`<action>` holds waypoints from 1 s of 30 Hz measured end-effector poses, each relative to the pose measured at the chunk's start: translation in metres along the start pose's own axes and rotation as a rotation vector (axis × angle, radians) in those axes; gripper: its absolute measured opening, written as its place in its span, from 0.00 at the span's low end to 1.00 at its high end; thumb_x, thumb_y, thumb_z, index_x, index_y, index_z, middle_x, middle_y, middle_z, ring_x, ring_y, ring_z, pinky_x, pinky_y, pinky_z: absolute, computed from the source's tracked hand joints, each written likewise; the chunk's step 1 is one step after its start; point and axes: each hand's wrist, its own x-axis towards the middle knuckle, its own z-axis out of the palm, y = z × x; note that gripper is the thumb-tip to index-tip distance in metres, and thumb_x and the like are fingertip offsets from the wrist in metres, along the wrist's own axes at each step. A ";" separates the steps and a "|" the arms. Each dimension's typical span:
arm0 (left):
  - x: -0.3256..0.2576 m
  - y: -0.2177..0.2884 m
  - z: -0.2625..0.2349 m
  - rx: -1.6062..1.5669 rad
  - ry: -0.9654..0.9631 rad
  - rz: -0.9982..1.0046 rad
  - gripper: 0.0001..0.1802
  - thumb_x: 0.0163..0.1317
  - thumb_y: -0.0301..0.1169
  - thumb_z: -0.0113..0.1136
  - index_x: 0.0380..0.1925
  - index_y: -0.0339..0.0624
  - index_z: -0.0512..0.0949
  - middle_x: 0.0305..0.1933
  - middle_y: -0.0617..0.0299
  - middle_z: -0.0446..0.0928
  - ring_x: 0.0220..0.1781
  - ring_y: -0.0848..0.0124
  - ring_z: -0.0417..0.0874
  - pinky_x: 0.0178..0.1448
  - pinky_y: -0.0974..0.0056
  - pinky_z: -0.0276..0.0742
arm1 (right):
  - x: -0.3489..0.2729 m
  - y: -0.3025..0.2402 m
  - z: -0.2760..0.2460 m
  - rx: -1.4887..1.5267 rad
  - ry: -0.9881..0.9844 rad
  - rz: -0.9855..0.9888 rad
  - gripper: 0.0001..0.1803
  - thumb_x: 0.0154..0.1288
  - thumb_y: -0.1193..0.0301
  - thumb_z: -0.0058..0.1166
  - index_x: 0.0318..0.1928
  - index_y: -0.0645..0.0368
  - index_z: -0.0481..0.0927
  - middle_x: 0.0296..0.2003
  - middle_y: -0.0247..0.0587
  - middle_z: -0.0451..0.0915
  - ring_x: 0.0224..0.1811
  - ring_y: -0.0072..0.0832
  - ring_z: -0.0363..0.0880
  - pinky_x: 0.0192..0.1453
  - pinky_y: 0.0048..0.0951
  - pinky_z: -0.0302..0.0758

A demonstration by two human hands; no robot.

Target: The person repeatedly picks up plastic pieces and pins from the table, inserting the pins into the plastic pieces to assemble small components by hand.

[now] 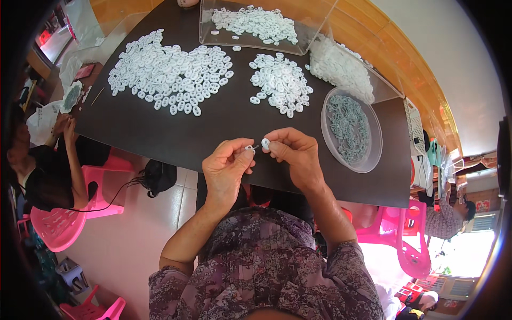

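Head view, read from nine o'clock across to three o'clock. At nine o'clock another person sits on a pink plastic chair point(56, 224), well apart from the work. At eleven o'clock a wide heap of white plastic rings point(170, 72) lies spread on the dark table point(160, 133). Just below centre, the left hand point(226, 170) pinches a small white piece point(249, 148) between thumb and fingertips, its other fingers curled in. Touching distance to its right, the right hand point(296, 154) grips a second white ring point(265, 143) between thumb and forefinger; a thin grey part shows between the two pieces, too small to make out. At twelve o'clock stands a clear box point(213, 34) holding more rings, with a smaller white heap point(281, 82) just under it. At two o'clock a clear round dish point(373, 154) holds grey pieces point(348, 127), near the right hand.
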 end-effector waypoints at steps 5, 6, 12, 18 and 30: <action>-0.006 -0.001 0.005 0.039 0.016 -0.005 0.10 0.60 0.20 0.58 0.42 0.33 0.79 0.33 0.65 0.72 0.30 0.79 0.76 0.31 0.76 0.73 | -0.003 0.001 0.006 0.076 0.038 0.020 0.07 0.61 0.76 0.56 0.40 0.63 0.81 0.29 0.33 0.81 0.29 0.13 0.73 0.31 0.14 0.67; -0.007 0.000 0.006 0.049 0.028 0.001 0.10 0.60 0.20 0.58 0.42 0.32 0.78 0.32 0.65 0.72 0.30 0.80 0.76 0.31 0.76 0.73 | -0.004 0.001 0.006 0.078 0.036 0.020 0.07 0.61 0.76 0.56 0.40 0.63 0.81 0.29 0.33 0.81 0.29 0.13 0.73 0.31 0.14 0.67; -0.009 0.000 0.008 0.123 0.062 0.039 0.09 0.58 0.18 0.57 0.40 0.31 0.78 0.31 0.66 0.72 0.29 0.81 0.75 0.31 0.77 0.71 | -0.009 0.002 0.012 0.077 0.055 -0.017 0.07 0.61 0.76 0.56 0.40 0.64 0.80 0.29 0.34 0.81 0.29 0.14 0.74 0.31 0.14 0.67; -0.010 -0.002 0.006 0.147 0.076 0.043 0.09 0.58 0.18 0.57 0.39 0.32 0.79 0.31 0.66 0.71 0.28 0.82 0.74 0.30 0.77 0.71 | -0.011 0.007 0.015 0.062 0.081 -0.071 0.08 0.61 0.78 0.57 0.40 0.65 0.80 0.31 0.35 0.82 0.32 0.15 0.76 0.35 0.15 0.70; -0.012 -0.006 0.006 0.042 0.092 0.027 0.12 0.61 0.21 0.59 0.45 0.33 0.77 0.35 0.64 0.75 0.30 0.79 0.76 0.31 0.75 0.74 | -0.017 0.012 0.028 -0.040 0.094 -0.170 0.05 0.61 0.80 0.55 0.39 0.66 0.80 0.32 0.30 0.80 0.35 0.14 0.74 0.40 0.17 0.71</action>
